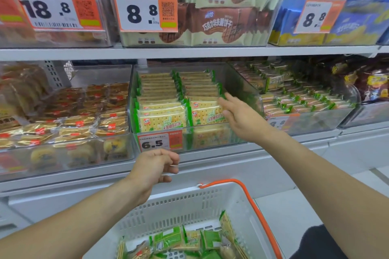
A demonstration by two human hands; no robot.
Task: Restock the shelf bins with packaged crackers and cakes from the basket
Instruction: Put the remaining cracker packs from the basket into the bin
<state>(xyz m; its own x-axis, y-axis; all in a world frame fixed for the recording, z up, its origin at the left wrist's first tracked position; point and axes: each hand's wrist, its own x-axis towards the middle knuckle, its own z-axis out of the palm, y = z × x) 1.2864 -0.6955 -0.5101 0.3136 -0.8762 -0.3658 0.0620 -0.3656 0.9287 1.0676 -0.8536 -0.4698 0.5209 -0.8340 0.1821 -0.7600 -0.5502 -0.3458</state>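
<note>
A clear shelf bin (242, 90) on the lower shelf holds two rows of green-edged cracker packs (162, 115). My right hand (237, 118) reaches into the bin's right side, fingers straight, touching the front pack of the right row. My left hand (155, 166) hangs below the bin's 6.5 price tag (159, 143) with its fingers loosely curled, holding nothing. The white basket (189, 202) with an orange handle sits low in front of me, with several green cracker packs (189, 239) in its bottom.
Left of the cracker bin stands a bin of red-labelled cakes (80, 115); right of it, a bin of green-tabbed packs (305, 99). The upper shelf carries bins of brown wafer packs (221, 23) and blue packs (357, 19). A white shelf ledge (231, 166) juts toward the basket.
</note>
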